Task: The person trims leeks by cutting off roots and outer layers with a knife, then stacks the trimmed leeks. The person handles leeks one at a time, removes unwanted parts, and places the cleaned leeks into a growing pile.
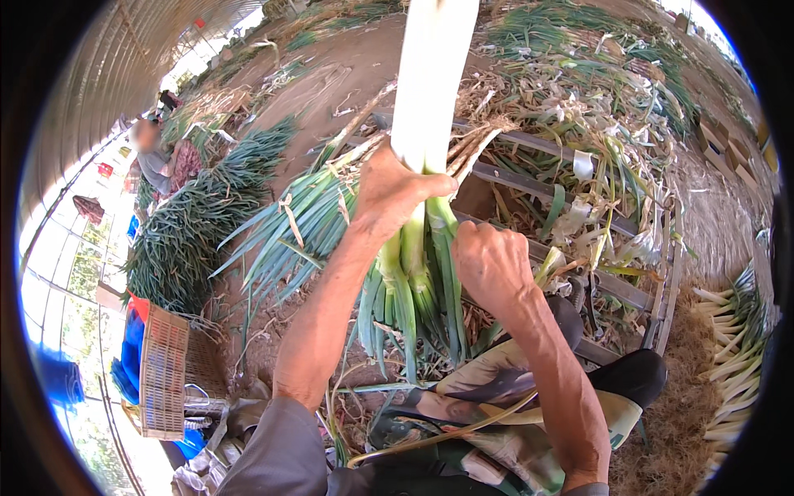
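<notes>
A bundle of thick leeks stands upright before me, its pale stalks glaring white at the top and its green leaves hanging downward. My left hand is wrapped around the stalks, the thumb lying across the front. Just right of the leaves, my right hand is closed in a fist; whatever its fingers hold, if anything, is hidden. More leeks with long blue-green leaves lie to the left of my left hand, their dry outer leaves pointing up toward it.
A metal rack covered with stripped leaves stands ahead and right. Big leek heaps lie at left, near another person. A woven basket is at lower left. Cleaned leeks line the right side; cardboard boxes sit beyond.
</notes>
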Available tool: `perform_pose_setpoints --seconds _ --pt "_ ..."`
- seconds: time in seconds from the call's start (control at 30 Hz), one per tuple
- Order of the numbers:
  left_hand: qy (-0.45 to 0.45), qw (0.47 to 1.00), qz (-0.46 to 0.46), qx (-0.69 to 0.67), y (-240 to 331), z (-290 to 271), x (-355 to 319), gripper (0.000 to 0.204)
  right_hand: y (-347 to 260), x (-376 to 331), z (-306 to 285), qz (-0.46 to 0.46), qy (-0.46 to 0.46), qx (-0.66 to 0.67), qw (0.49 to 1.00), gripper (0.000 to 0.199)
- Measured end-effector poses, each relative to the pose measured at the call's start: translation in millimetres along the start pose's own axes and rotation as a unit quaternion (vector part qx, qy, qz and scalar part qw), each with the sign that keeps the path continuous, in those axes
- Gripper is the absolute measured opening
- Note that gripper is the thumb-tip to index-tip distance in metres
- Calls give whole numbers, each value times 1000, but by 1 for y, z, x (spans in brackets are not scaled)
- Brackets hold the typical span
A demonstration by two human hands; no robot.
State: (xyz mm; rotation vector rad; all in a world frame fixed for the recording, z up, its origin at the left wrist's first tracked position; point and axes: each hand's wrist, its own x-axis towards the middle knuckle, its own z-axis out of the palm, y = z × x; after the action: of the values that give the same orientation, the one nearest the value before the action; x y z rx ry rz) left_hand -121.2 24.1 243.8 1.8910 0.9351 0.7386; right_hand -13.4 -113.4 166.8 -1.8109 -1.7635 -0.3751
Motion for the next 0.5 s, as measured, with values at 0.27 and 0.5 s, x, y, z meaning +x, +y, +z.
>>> perform_pose_setpoints --seconds 0.27,0.5 --pt "47 998 25 -32 -12 -5 39 50 31 -64 8 124 -45 113 985 10" --pt "123 988 68 -62 30 -23 106 30 -16 -40 13 -100 -74 25 992 32"
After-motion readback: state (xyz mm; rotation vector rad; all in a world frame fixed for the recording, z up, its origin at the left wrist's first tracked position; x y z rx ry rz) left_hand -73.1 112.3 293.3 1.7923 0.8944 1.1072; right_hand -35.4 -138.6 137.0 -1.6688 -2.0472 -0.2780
